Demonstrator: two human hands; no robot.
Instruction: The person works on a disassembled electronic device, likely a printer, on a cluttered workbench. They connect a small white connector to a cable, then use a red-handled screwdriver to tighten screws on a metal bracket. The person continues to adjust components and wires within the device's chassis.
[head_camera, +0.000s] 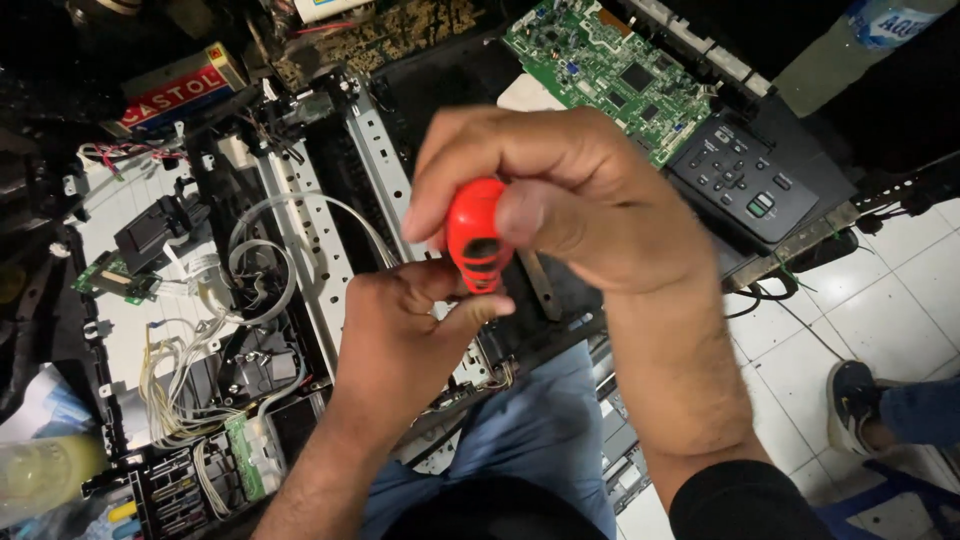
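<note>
A red screwdriver handle (477, 237) is gripped by the closed fingers of the right hand (560, 195) and steadied below by the left hand (405, 335), whose fingers pinch it, above an opened printer chassis (300, 230).

Green circuit board (610, 70) at upper centre. Dark keypad panel (745, 180) at upper right. Red and gold can (180, 88) at upper left. White cable bundle (190, 380) at lower left. Another person's dark shoe (855, 400) on white floor tiles (900, 290), right edge.
</note>
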